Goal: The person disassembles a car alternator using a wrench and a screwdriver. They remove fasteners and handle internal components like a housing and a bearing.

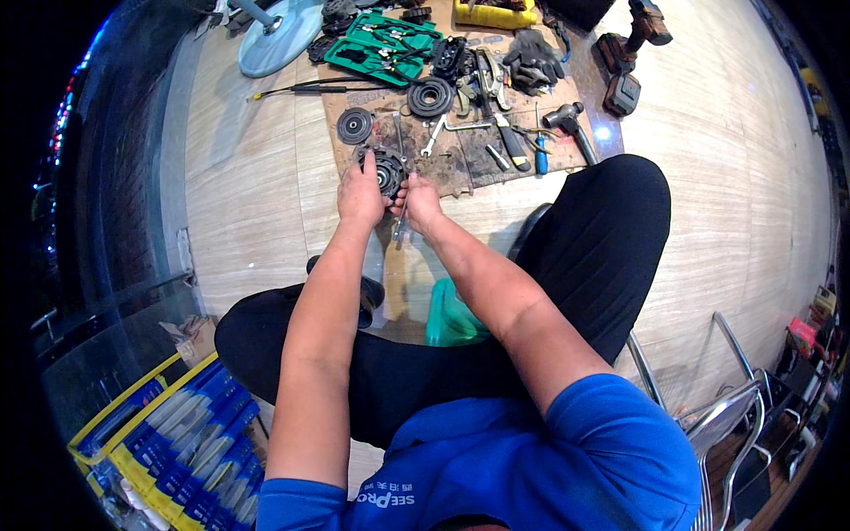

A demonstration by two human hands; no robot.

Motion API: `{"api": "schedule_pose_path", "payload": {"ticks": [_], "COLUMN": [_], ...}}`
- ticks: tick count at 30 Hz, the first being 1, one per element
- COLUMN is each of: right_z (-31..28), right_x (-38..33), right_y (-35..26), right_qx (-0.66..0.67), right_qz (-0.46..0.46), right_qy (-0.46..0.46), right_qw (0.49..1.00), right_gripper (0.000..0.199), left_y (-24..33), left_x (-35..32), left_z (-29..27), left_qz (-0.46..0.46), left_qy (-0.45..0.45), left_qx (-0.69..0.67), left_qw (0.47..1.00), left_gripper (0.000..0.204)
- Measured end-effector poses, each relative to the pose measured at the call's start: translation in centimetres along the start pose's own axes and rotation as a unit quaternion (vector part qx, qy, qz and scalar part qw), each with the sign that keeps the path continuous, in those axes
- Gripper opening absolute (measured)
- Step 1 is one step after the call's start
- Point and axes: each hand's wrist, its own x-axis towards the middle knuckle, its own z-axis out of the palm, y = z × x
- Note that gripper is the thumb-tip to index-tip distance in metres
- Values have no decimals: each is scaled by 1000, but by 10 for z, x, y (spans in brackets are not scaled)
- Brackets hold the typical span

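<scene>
My left hand [359,190] is closed on a dark, round metal part with a ringed hub [387,173], its thumb and fingers at the rim. Close beside it, my right hand [418,201] grips a slim screwdriver-like tool [402,232] with a pale, see-through end; the fingers partly cover it. Just beyond the part lies a ribbed black disc [355,126], and a larger black ring [430,96] sits further back. An open-end wrench [433,137] rests on the stained cardboard [460,181] to the right.
A hammer [575,128], a blue-handled screwdriver [541,155] and dark gloves [531,62] lie at the right. Behind are a green tool case [381,49], a yellow case [496,12] and a cordless drill [629,53]. A green stool [452,314] stands between my legs.
</scene>
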Motion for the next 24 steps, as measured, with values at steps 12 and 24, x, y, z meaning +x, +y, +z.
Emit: {"api": "schedule_pose_path", "payload": {"ticks": [12,24], "right_z": [-5,-14], "right_x": [17,27], "right_y": [-1,4], "right_qx": [-311,-400], "right_qz": [-120,-209], "right_qy": [52,80], "right_qw": [941,889], "right_gripper": [39,45], "left_y": [3,6], "left_x": [0,1], "left_z": [-2,-2], "left_qz": [-14,-31], "left_qy": [-13,-40], "left_qx": [23,12], "left_qw": [1000,999], "left_gripper": [106,106]}}
